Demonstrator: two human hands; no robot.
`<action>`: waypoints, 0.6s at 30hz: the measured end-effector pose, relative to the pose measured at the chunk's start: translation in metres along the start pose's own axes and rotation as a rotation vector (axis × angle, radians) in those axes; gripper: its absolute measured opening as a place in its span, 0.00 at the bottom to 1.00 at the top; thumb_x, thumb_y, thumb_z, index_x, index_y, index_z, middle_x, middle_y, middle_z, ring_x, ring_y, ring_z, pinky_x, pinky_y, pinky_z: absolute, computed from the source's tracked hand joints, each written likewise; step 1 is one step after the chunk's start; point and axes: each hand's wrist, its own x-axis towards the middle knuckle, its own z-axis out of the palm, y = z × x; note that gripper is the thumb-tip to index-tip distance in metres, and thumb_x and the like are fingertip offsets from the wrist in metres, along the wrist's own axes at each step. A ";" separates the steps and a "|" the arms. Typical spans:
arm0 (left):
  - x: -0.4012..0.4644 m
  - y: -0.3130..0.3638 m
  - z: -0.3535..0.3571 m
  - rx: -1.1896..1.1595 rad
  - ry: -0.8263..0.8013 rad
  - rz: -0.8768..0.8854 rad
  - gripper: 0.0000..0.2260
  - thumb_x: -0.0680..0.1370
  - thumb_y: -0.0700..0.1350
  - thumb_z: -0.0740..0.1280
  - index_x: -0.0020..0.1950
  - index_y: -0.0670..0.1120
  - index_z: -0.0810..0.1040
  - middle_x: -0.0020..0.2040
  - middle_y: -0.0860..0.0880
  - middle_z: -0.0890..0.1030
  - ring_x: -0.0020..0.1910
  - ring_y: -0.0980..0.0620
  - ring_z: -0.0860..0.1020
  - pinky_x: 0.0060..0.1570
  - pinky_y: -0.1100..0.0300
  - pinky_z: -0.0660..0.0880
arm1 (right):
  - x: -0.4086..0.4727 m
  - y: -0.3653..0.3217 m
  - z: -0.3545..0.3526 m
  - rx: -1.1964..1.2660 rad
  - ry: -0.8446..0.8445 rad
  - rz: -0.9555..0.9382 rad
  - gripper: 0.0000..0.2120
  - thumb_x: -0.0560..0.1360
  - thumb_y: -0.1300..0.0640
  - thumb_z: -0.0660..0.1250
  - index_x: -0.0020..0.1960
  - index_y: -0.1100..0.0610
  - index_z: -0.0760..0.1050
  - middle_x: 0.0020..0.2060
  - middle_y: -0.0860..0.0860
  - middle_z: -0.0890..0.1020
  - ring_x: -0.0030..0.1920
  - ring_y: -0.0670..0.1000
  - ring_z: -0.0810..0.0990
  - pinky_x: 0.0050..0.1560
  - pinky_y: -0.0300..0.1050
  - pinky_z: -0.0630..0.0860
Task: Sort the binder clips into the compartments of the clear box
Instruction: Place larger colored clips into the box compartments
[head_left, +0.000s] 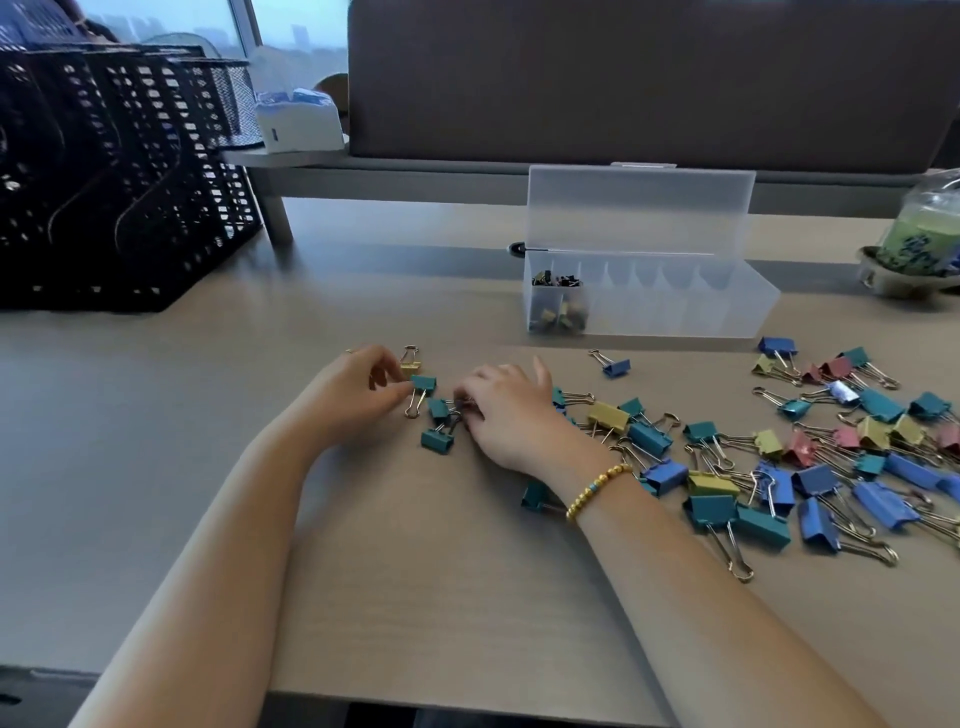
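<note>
Head view puts both our hands low over the pale surface, close together near its middle. Our left hand curls its fingers, and its grip pinches a small teal clip between thumb and fingertips, just beside a yellow clip. Our right hand, a gold bead bracelet on its wrist, rests knuckles-up with fingers bent down onto a few more teal clips; we cannot tell whether that grip holds one or only touches them. A wide scatter of binder clips in blue, teal, yellow and pink lies to the right. Beyond it the clear box stands with its lid upright, and only its leftmost compartments hold clips. A black mesh organiser sits far left.
</note>
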 end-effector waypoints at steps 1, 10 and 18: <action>-0.001 0.001 0.001 0.054 -0.013 -0.038 0.07 0.74 0.49 0.68 0.42 0.47 0.73 0.36 0.52 0.71 0.35 0.53 0.69 0.34 0.62 0.65 | 0.000 0.002 0.000 0.011 0.007 0.012 0.14 0.80 0.54 0.56 0.65 0.50 0.70 0.65 0.50 0.71 0.69 0.54 0.63 0.72 0.61 0.41; 0.000 0.011 0.008 0.205 -0.119 -0.028 0.04 0.76 0.47 0.65 0.47 0.48 0.73 0.49 0.50 0.72 0.47 0.52 0.70 0.48 0.62 0.66 | 0.002 0.003 0.003 0.047 0.064 0.049 0.12 0.79 0.49 0.60 0.60 0.51 0.73 0.63 0.50 0.72 0.67 0.53 0.65 0.73 0.58 0.43; -0.002 0.015 0.001 -0.063 -0.005 -0.103 0.05 0.76 0.42 0.66 0.41 0.47 0.73 0.38 0.48 0.78 0.39 0.48 0.75 0.42 0.56 0.73 | -0.002 0.009 0.000 0.146 0.171 0.056 0.13 0.80 0.50 0.58 0.58 0.52 0.77 0.58 0.49 0.76 0.62 0.52 0.69 0.72 0.54 0.53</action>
